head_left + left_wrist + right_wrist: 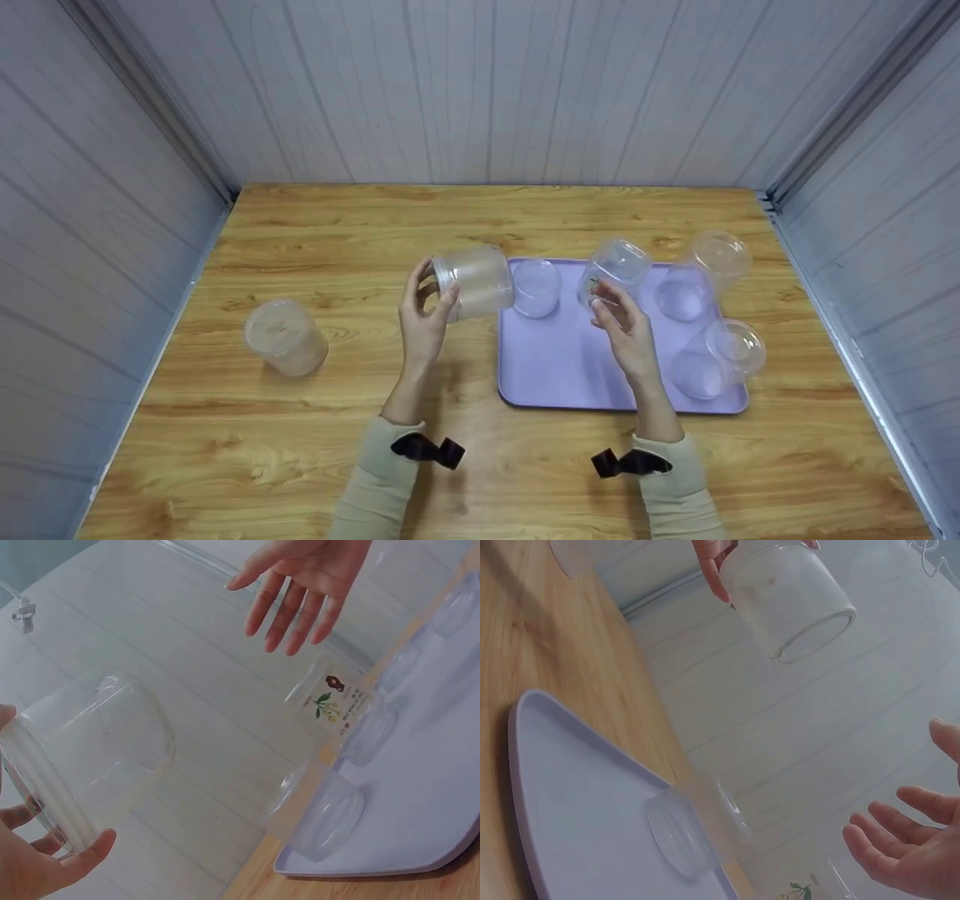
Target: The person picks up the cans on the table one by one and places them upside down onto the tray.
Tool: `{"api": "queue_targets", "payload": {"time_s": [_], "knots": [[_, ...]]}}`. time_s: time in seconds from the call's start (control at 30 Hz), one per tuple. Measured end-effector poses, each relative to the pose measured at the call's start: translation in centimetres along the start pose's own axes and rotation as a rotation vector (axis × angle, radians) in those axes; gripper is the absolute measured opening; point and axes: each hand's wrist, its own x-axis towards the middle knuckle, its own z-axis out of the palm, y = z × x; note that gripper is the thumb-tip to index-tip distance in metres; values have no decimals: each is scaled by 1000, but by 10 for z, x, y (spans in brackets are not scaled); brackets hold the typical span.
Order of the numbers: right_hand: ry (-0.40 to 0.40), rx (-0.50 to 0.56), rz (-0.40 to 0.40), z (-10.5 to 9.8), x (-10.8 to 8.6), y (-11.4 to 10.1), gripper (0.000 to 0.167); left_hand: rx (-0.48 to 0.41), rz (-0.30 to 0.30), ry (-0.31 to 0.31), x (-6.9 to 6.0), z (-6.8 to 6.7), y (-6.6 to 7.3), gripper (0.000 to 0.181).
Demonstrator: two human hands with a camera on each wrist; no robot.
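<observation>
My left hand [424, 319] grips a clear plastic jar [476, 281] round its wide rimmed end. The jar lies sideways in the air, its other end pointing right, by the left edge of a purple tray [570, 360]. In the left wrist view, fingers and thumb curl about the rim of the held jar [97, 742]. My right hand [628, 334] hovers over the tray with relaxed, spread fingers and holds nothing. In the head view it overlaps a clear jar with a printed label [619, 262]; the left wrist view shows that labelled jar [334, 705] apart from the hand.
Another clear jar [535, 288] stands at the tray's back left corner. Two more, a rear jar [709, 266] and a front jar [724, 360], stand along its right side. A lidded jar [286, 337] stands on the wooden table [360, 217] at left. Pale panel walls [487, 97] enclose the table.
</observation>
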Motion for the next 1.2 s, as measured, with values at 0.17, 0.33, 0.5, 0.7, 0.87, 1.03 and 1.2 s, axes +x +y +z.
{"api": "queue_targets", "payload": {"time_s": [0.17,0.33,0.5,0.7,0.87,1.03,1.2], "knots": [[-12,3,0,4,-1,1,38,-22,-26,-7,-4,4,-2,53],[-21,16,31,8,1,4,38,-37,-63,-19,-9,9,5,52],[-47,85,74,12,3,6,39,-17,-69,-38,-14,15,16,52],[-119,226,147,16,5,5,40,-9,-87,-73,-15,18,-3,52],[-147,315,210,18,7,3,41,-11,-99,-83,-17,21,-15,55],[-176,360,238,19,7,2,42,-14,-115,-100,-19,25,-16,56],[-241,388,252,19,8,2,49,-17,-147,-125,-23,30,-17,55]]}}
